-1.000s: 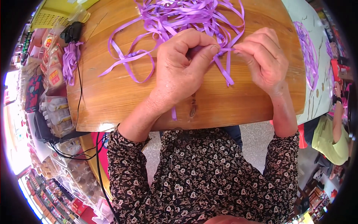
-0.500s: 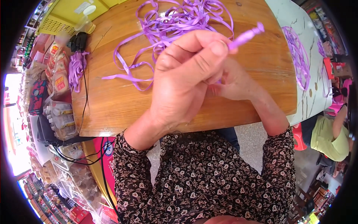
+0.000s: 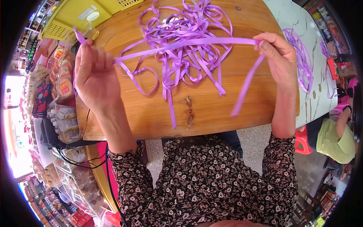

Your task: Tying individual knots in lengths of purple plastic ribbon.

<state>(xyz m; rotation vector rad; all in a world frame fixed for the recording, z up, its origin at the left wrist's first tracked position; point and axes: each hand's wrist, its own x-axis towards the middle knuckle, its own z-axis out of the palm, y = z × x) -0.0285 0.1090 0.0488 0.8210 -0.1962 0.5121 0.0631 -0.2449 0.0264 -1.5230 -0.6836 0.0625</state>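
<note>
A purple ribbon (image 3: 211, 41) stretches across above the wooden table (image 3: 143, 113), held between my two hands. At the left, my left hand (image 3: 99, 79) pinches one part of it, and a short end sticks up past the thumb; the fingers there are a little blurred. My right hand (image 3: 278, 56) grips the ribbon between thumb and fingers, with a loose tail hanging down toward the table. Behind the stretched length lies a tangled pile of purple ribbon (image 3: 181, 26) with knots in places. Several loose ends of the pile reach toward me.
Far left stands a yellow crate (image 3: 72, 19) with a clear cup (image 3: 90, 32) by it. Packaged goods (image 3: 64, 87) line the table's left side. On the right, a white marbled table (image 3: 317, 68) bears more purple ribbon (image 3: 300, 62). A person in a yellow-green top (image 3: 334, 142) sits beyond.
My hands were close together over the table's middle, the left in front of the right. They have moved apart, left and right, and the ribbon now spans between them.
</note>
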